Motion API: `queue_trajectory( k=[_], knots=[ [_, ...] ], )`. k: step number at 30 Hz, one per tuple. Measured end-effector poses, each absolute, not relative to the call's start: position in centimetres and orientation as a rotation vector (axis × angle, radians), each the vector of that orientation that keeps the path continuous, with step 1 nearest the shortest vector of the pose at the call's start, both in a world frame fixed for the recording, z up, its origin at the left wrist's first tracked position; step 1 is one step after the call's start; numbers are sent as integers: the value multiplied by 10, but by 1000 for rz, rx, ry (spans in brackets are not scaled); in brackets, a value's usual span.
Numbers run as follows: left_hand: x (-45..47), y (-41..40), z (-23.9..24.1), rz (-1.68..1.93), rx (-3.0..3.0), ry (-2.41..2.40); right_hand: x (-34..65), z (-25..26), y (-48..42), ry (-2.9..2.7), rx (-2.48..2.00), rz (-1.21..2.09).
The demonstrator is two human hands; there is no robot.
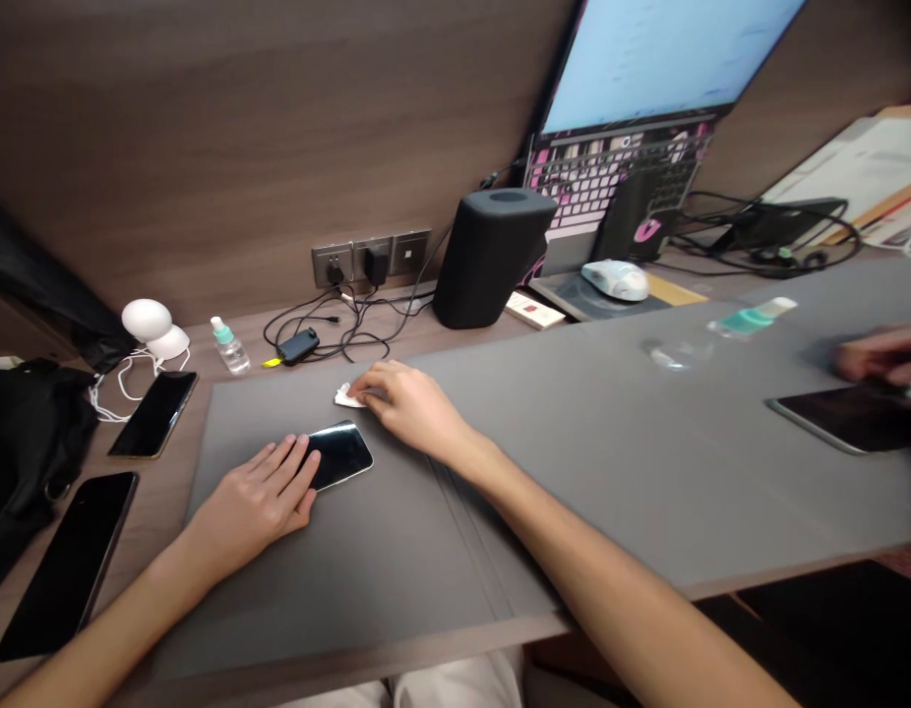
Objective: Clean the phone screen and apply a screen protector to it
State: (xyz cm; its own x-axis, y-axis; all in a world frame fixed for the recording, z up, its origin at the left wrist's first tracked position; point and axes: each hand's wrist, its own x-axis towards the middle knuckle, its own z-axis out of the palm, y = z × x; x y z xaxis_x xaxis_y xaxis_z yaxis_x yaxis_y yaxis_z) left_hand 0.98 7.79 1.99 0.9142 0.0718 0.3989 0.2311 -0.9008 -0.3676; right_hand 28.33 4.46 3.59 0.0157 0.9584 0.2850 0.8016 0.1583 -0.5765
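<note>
A smartphone (344, 454) with a dark screen lies face up on the grey desk mat (382, 551). Across its left part rests my left hand (253, 497), fingers over the screen toward the far edge and thumb by the near edge, gripping it against the mat; that end of the phone is hidden. Just beyond the phone, my right hand (411, 403) is closed in a pinch on a small crumpled white wipe (346, 395), low over the mat.
Two more phones (154, 413) (68, 565) lie at left, near a spray bottle (230, 346) and a white camera (156, 329). Behind are cables (359, 320), a black speaker (492, 258) and a laptop (618, 177). At right, another person's hands (887, 356) are by a tablet-like device (839, 418).
</note>
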Motion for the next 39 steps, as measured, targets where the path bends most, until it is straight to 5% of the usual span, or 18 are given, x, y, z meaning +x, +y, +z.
queue_trajectory(
  k=[39],
  knots=[
    [6,89,40,-745,-2854,-290,284,35,47,-1915,-1704,288]
  ],
)
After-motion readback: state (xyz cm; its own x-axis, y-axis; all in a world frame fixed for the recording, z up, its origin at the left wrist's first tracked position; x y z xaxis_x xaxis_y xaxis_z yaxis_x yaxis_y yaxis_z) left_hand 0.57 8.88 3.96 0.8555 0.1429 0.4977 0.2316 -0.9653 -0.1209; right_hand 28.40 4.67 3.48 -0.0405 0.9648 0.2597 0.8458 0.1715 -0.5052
